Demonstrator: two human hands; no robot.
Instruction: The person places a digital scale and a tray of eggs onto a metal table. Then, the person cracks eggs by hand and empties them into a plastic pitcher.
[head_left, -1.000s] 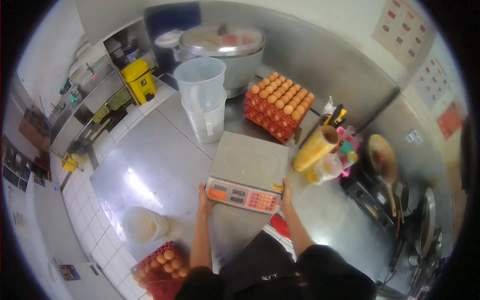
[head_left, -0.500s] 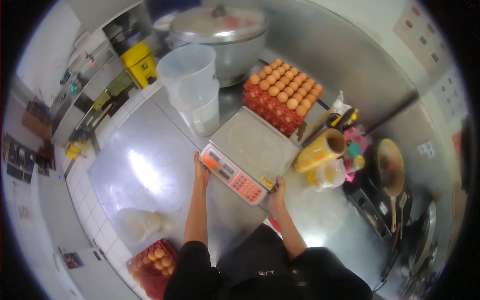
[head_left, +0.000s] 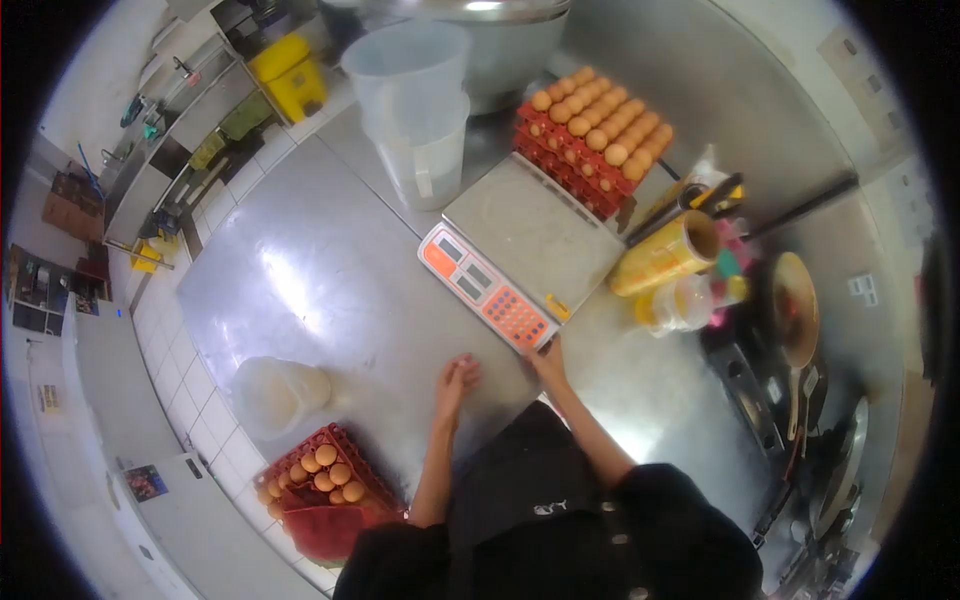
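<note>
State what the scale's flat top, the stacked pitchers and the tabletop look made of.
Scale's flat top: probably metal, dull grey with little shine; coated plastic is possible.
Stacked pitchers: likely plastic, smooth and cloudy, since they look translucent.
Tabletop: apparently stainless steel, satin finish, judging by its grey surface and blurred glare.
</note>
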